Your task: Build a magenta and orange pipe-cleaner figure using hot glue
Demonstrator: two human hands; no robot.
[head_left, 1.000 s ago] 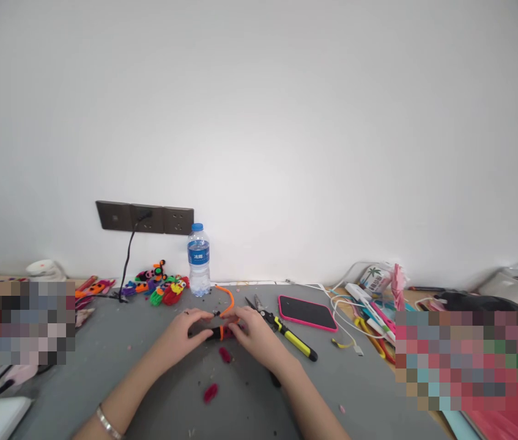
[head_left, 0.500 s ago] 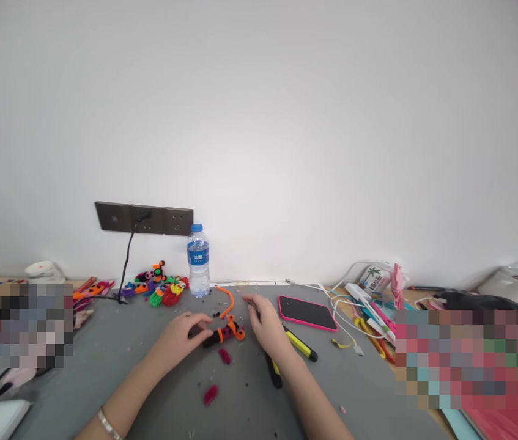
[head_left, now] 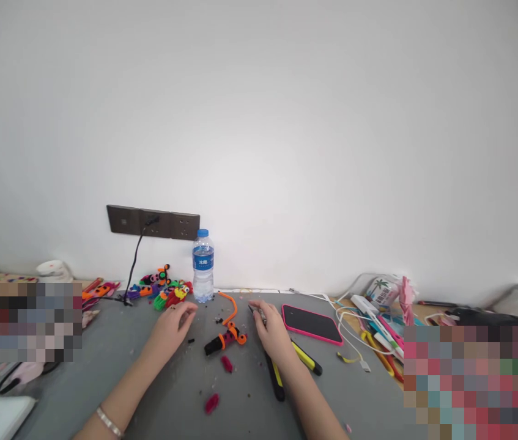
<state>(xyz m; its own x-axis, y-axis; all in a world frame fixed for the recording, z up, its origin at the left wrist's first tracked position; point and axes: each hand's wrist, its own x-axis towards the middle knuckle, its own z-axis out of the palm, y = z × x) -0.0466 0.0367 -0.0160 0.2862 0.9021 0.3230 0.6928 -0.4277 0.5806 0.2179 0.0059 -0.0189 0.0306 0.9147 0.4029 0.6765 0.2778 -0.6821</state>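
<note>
My left hand (head_left: 173,322) hovers over the grey mat with its fingers curved and apart, nothing in them. To its right lies a small pipe-cleaner figure (head_left: 226,340) in black, orange and dark magenta. A bent orange pipe cleaner (head_left: 229,308) rests just behind that figure. On the far side of it, my right hand (head_left: 271,327) is closed around the head end of pliers (head_left: 276,380) with yellow and black handles, which stick out under the wrist. Two magenta fuzzy scraps (head_left: 211,403) lie in front of the figure.
A water bottle (head_left: 203,269) stands by the wall, beside a cluster of colourful pipe-cleaner figures (head_left: 178,294). A pink-cased phone (head_left: 312,324) lies right of my right hand. White cables (head_left: 350,327) and scissors (head_left: 380,354) are farther right. A black cord (head_left: 134,263) hangs from the socket panel.
My left hand has drawn away from the pipe-cleaner figure, leftward, and its fingers now hold nothing. The figure stays on the mat. My right hand keeps the pliers. The view has shifted slightly.
</note>
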